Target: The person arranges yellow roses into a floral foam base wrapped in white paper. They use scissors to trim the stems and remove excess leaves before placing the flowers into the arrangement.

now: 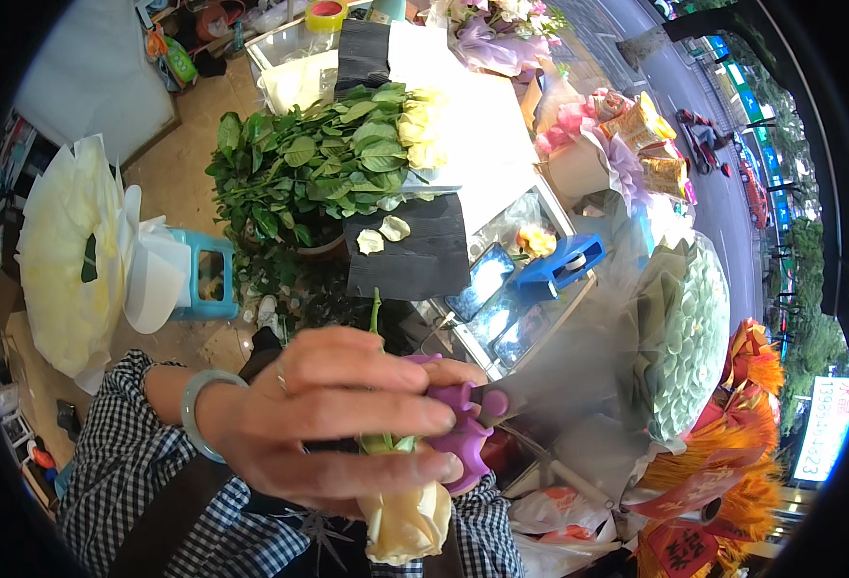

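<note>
My left hand [328,414], with a bracelet on its wrist, reaches in from the left, slightly blurred. Its fingers lie across the stem of a cream rose [407,525], closed around it as far as I can see; the thumb is hidden. The rose's head hangs down toward me, and its green stem [376,313] sticks out above the hand. Just right of those fingers is a purple plastic tool [463,433] with a scalloped edge. My right hand [461,372], mostly hidden behind the left fingers, is closed on this tool.
Leafy cream roses [424,130] lie on the table ahead, by a black sheet [410,250] with loose petals. A blue tape dispenser [559,268] and a phone [482,279] lie right of it. Wrapped bouquets [680,337] crowd the right; a blue stool [211,275] stands left.
</note>
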Demonstrator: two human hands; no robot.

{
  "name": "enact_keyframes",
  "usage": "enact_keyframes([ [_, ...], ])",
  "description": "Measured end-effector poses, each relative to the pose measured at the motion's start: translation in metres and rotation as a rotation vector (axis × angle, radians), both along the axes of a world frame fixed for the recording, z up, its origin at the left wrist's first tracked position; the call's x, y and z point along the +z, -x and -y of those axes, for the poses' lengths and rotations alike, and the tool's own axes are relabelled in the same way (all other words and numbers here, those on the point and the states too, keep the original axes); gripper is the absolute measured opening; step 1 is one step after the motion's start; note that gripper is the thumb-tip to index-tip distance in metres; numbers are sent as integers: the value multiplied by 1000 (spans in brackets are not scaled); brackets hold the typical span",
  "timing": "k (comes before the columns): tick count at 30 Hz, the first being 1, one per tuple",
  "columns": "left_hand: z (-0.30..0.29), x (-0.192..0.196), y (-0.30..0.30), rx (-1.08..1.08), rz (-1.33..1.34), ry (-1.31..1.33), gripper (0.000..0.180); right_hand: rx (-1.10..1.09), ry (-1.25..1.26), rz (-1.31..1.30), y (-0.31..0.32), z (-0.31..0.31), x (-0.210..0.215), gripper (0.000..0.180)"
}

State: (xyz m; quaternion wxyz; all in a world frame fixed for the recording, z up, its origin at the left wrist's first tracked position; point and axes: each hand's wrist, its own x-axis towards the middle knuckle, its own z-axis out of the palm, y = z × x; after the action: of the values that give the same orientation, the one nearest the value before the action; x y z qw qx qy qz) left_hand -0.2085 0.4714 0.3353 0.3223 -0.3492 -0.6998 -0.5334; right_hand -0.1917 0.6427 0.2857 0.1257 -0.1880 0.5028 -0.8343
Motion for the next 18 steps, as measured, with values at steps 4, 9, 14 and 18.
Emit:
enact_keyframes([
  [4,4,11,-1,-278,23,94,22,38,44,-11,-4,-2,-10,47],
  [9,0,17,1,-440,21,45,18,141,139,94,-8,-6,-10,43],
  [14,-6,22,-1,-527,78,-3,16,205,-35,-67,-3,-13,-3,57],
  [18,-11,21,0,-600,79,-48,18,196,-54,-90,0,-15,-2,58],
])
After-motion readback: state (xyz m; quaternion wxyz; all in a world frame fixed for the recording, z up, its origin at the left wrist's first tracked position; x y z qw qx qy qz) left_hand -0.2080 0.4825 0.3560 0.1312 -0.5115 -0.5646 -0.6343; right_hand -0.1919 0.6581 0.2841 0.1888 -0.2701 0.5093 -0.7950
